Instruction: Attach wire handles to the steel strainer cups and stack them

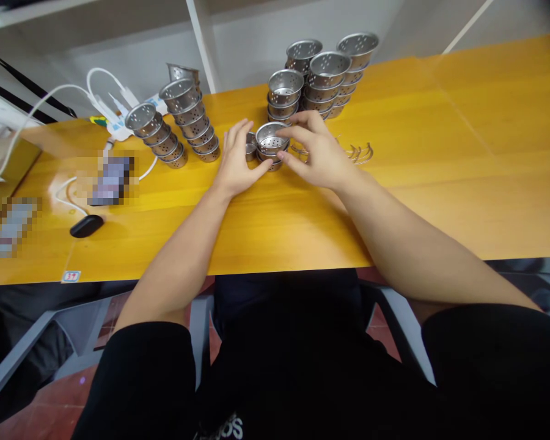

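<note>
Two small perforated steel cups (272, 142), stacked one in the other, stand on the table between my hands. My left hand (237, 162) is to their left with its fingers stretched and spread. Its thumb points across the front of the lower cup; whether it touches is unclear. At the right side, my right hand (318, 150) has its forefinger over the upper cup's rim and its thumb outside the wall, pinching it. Another small steel cup (250, 148) sits just behind my left hand, partly hidden.
Taller stacks of perforated cups stand behind my right hand (330, 70) and to the left (190, 113). Thin curved wire pieces (361, 154) lie right of my hand. A phone (112, 181), white cables, a power strip (121, 127) and a black oval device (87, 226) lie left.
</note>
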`<action>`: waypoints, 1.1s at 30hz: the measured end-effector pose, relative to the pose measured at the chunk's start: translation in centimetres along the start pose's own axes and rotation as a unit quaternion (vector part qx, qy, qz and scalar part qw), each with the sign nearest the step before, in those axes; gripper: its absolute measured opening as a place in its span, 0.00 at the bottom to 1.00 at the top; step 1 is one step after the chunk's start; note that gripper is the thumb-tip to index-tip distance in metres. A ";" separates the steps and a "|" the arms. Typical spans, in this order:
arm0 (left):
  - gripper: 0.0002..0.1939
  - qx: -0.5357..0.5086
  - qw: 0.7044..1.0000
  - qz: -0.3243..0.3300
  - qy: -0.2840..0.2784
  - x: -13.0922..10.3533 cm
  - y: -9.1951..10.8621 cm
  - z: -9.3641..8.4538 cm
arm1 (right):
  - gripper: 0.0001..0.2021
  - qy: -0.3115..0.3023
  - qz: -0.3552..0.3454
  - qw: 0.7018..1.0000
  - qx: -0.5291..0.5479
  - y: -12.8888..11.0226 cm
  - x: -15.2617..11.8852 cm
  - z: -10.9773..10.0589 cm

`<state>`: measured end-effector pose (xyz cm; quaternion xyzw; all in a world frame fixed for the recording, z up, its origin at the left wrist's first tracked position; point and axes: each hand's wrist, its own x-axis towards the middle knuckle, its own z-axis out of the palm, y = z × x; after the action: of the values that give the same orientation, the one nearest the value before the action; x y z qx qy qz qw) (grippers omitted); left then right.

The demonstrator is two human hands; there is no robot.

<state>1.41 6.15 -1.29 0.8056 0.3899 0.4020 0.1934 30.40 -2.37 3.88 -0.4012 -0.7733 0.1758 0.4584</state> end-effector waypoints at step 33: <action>0.53 -0.025 0.995 0.009 0.094 0.2 1.3 -1.6 | 0.29 0.015 0.012 1.000 0.003 2.8 0.5 0.2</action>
<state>0.82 5.45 0.61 0.7628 0.3890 0.4871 0.1721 31.43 -0.28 2.27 -0.4118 -0.7610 0.1775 0.4688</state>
